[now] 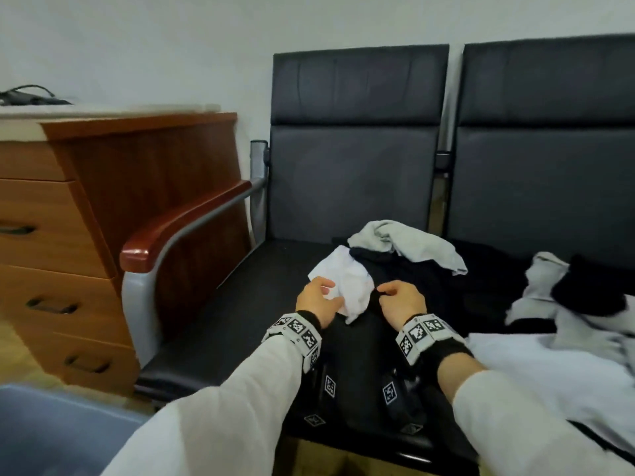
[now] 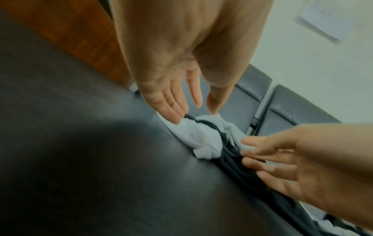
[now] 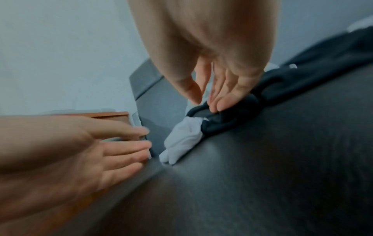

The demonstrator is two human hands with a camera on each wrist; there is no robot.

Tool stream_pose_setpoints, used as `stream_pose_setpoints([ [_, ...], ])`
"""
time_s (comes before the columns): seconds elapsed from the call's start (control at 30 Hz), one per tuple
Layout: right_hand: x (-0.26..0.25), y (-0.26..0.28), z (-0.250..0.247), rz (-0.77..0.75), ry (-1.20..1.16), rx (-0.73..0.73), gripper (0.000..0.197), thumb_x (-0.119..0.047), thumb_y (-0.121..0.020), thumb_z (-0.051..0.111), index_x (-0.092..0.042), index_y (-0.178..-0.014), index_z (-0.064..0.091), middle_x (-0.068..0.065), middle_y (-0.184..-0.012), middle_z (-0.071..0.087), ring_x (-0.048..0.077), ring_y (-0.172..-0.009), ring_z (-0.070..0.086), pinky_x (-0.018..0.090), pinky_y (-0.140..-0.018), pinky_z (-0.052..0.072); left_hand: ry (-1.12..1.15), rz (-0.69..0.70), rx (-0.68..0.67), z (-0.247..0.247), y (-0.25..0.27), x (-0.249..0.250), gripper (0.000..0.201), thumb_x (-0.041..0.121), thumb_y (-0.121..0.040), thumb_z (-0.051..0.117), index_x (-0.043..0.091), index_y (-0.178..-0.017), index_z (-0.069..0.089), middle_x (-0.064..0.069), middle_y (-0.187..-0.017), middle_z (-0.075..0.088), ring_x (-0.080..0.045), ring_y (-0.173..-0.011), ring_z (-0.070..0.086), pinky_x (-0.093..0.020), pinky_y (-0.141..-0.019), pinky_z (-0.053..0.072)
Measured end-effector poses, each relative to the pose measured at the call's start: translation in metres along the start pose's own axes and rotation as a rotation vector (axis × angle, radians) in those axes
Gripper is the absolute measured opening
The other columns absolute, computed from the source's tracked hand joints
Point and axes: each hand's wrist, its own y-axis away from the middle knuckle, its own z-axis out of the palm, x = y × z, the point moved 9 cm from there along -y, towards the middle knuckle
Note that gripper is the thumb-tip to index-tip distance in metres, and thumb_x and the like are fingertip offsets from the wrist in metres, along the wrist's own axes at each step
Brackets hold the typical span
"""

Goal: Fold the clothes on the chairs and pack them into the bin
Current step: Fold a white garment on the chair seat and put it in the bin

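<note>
A crumpled white garment (image 1: pixel 347 281) (image 2: pixel 201 137) (image 3: pixel 183 137) lies on the left black chair's seat (image 1: pixel 240 321), against a black garment (image 1: pixel 422 283) (image 3: pixel 232 118). A grey garment (image 1: pixel 412 242) sits behind them. My left hand (image 1: pixel 330 290) (image 2: pixel 193 111) has straight fingers, with its fingertips touching the white garment's near edge. My right hand (image 1: pixel 385 292) (image 3: pixel 207 105) rests its fingertips on the black garment's rolled edge, thumb a little apart from them. The blue bin (image 1: pixel 51 434) stands at the lower left on the floor.
More white and black clothes (image 1: pixel 567 304) are heaped on the right chair. A wood-topped metal armrest (image 1: pixel 178 221) borders the left chair. Beyond it stands a wooden drawer cabinet (image 1: pixel 68 235). A wall rises behind the chair backs.
</note>
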Motion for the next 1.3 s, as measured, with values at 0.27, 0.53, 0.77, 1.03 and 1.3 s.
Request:
stream_pose_setpoints([
  [0.27, 0.023, -0.02, 0.03, -0.032, 0.099, -0.162, 0.061, -0.008, -0.081, 0.061, -0.016, -0.139, 0.047, 0.01, -0.135, 0.053, 0.024, -0.124, 0.051, 0.025, -0.102, 0.039, -0.456, 0.107, -0.176, 0.057, -0.041, 0.008, 0.052, 0.032, -0.084, 0.06, 0.018, -0.132, 0.046, -0.009, -0.13, 0.046, -0.03, -0.119, 0.052, -0.034, -0.1, 0.043],
  [0.53, 0.041, -0.041, 0.038, 0.037, 0.158, -0.198, 0.042, -0.035, -0.064, 0.059, -0.025, -0.104, 0.067, 0.014, -0.122, 0.056, 0.026, -0.103, 0.06, 0.037, -0.096, 0.049, 0.466, -0.158, 0.284, -0.022, -0.055, -0.03, 0.028, 0.014, -0.087, 0.048, 0.012, -0.06, 0.056, -0.013, -0.07, 0.056, -0.025, -0.076, 0.051, -0.038, -0.075, 0.049],
  [0.77, 0.049, -0.05, 0.04, 0.041, 0.095, -0.225, 0.063, -0.044, -0.055, 0.059, -0.01, -0.109, 0.063, 0.016, -0.122, 0.057, 0.032, -0.101, 0.061, 0.04, -0.093, 0.05, 0.775, 0.028, 0.424, -0.13, -0.007, 0.055, 0.025, 0.008, -0.09, 0.05, -0.001, -0.112, 0.057, -0.013, -0.101, 0.065, -0.031, -0.106, 0.062, -0.031, -0.082, 0.05],
  [1.03, -0.048, 0.03, 0.02, -0.255, 0.011, -0.168, 0.076, -0.03, -0.073, 0.073, -0.021, -0.139, 0.038, 0.004, -0.139, 0.037, 0.024, -0.125, 0.045, 0.033, -0.1, 0.042, 0.664, -0.114, 0.094, -0.089, 0.007, 0.071, 0.02, 0.026, -0.084, 0.057, 0.007, -0.078, 0.059, -0.012, -0.073, 0.055, -0.026, -0.069, 0.054, -0.032, -0.068, 0.044],
  [1.3, -0.071, 0.042, 0.044, -0.281, -0.278, -0.269, 0.027, -0.028, -0.081, 0.046, -0.006, -0.084, 0.062, 0.017, -0.088, 0.069, 0.036, -0.084, 0.064, 0.048, -0.079, 0.053, 0.424, -0.022, -0.378, -0.027, 0.015, 0.083, 0.04, 0.047, -0.091, 0.054, 0.008, -0.097, 0.063, -0.01, -0.091, 0.065, -0.022, -0.087, 0.061, -0.033, -0.078, 0.052],
])
